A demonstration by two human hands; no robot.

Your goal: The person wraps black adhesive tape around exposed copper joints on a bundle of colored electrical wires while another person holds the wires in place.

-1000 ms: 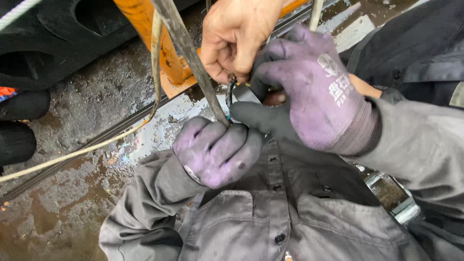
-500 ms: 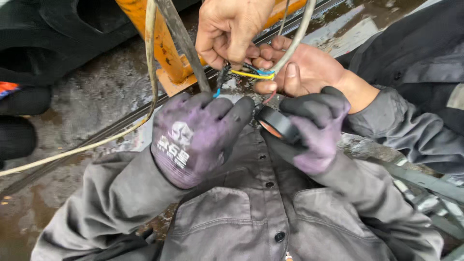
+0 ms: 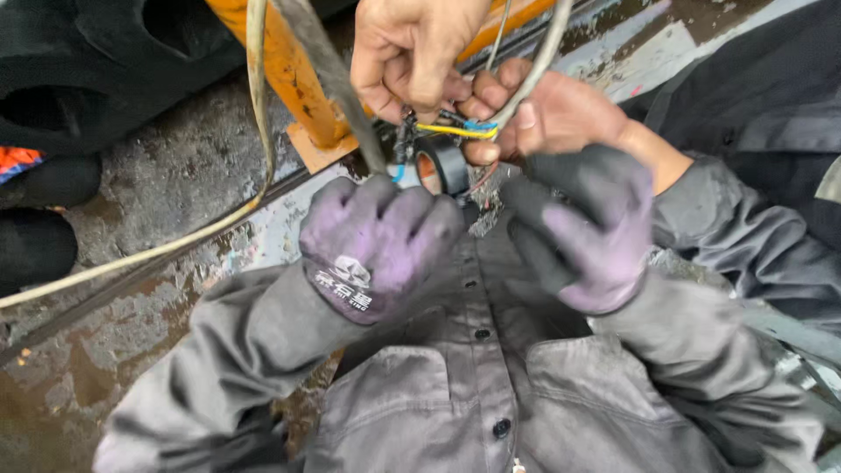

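Observation:
My left hand (image 3: pixel 377 245), in a purple-grey glove, has its fingertips closed at a black tape roll (image 3: pixel 442 165). The roll sits right under a bundle of yellow and blue wires (image 3: pixel 455 130). Gloved the same way, my right hand (image 3: pixel 583 232) hangs loosely curled to the right of the roll and holds nothing I can see. Another person's two bare hands (image 3: pixel 412 52) (image 3: pixel 547 114) pinch the wires from above, where a grey cable (image 3: pixel 536 61) runs in.
An orange metal post (image 3: pixel 289 79) stands at the upper left with a cream cable (image 3: pixel 175 245) trailing across the wet concrete floor (image 3: pixel 158 175). A black tyre-like shape (image 3: pixel 79 79) lies far left. A grey buttoned shirt (image 3: pixel 477 377) fills the lower frame.
The tape roll has gone from my right hand up to the wires, at my left fingertips. My right hand has let go and dropped to the right. My left hand has shifted right.

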